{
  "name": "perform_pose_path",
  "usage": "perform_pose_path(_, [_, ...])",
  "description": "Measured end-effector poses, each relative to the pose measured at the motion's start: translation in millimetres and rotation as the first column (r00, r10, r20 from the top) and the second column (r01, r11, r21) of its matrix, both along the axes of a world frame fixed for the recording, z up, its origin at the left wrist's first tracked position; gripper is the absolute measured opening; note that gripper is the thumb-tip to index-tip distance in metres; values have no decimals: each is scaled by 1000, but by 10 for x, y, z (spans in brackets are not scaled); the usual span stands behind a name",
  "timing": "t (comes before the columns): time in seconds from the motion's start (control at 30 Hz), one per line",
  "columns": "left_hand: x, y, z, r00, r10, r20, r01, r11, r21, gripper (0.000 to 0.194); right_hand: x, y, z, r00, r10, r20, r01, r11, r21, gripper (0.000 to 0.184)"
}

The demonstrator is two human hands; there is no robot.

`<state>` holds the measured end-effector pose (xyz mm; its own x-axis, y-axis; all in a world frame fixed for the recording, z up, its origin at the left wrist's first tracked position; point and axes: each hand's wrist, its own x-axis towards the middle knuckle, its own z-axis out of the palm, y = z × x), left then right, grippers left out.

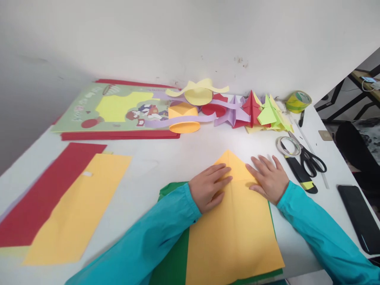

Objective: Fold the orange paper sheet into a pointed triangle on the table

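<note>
White table (148, 158), pale wall (190, 35) beyond; at five o'clock, peaked orange paper (234, 225) overlies green paper (177, 261). Left hand (209, 187) and right hand (269, 179) rest on the orange folds, fingers spread, gripping nothing; uneven pressure could skew the creases.

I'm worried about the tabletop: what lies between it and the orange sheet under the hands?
A flat green layer; the head view shows it jutting past both sides of the orange sheet. Anything further beneath is hidden.

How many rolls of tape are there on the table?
2: a yellow-green roll near the wall and a white roll by the scissors. Others may be hidden behind the paper shapes.
</note>
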<state>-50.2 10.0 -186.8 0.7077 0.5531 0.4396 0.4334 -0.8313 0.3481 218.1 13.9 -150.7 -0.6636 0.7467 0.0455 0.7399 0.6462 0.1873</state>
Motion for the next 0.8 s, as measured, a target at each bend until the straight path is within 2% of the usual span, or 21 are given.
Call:
perform_pose_path(0.23, [0,-1,2,1000,0,5,0,1000,-13,42,138,-68,-10,998,36,-55,-33,998,57,56])
perform_pose_path(0.63, [3,-4,-7,1000,16,-3,-16,1000,2,41,296,-252,-11,983,34,-180,-5,987,159,38])
perform_pose_path(0.8, [9,-6,0,1000,18,4,-18,1000,6,39,339,-231,-8,964,57,-260,-22,990,136,36])
